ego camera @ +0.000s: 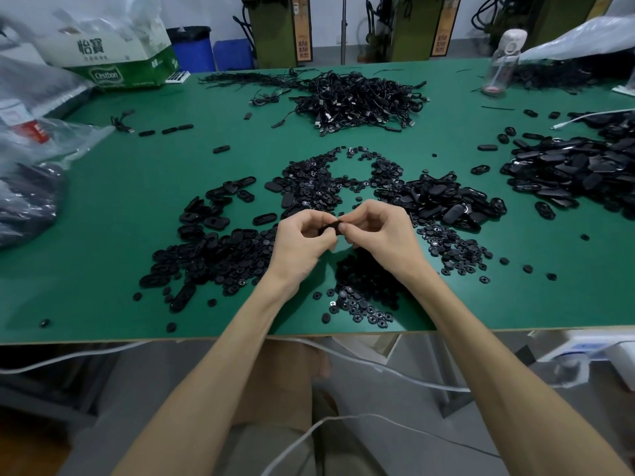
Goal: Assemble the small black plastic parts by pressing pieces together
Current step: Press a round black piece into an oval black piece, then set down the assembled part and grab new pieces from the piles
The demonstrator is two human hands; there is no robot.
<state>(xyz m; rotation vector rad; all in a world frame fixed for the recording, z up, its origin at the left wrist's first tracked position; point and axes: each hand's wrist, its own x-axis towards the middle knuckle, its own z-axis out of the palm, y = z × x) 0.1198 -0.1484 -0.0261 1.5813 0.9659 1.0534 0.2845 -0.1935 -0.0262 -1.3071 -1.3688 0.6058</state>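
Centrally, left hand (302,240) and right hand (379,231) pinching matte black oval part (329,229), smooth green table (103,207)

Green table (103,235), black plastic parts (220,252) — black cables (357,101), blue bins (192,49), green-and-white carton (120,63).

One counter (103,218) carries everything. Two hands show, the left hand (302,243) and the right hand (385,235), and between them they pinch one small black part (330,229). The loose round discs (364,286) and the oval shells (577,166) are too many to count; they lie in roughly four spreads, left, centre, centre-right and far right. There is one heap of black cables (357,101) at the far middle and one white cable (584,116) on the right. One clear bottle (501,63), one green-and-white cardboard box (120,60) and two blue bins (196,49) complete the count.
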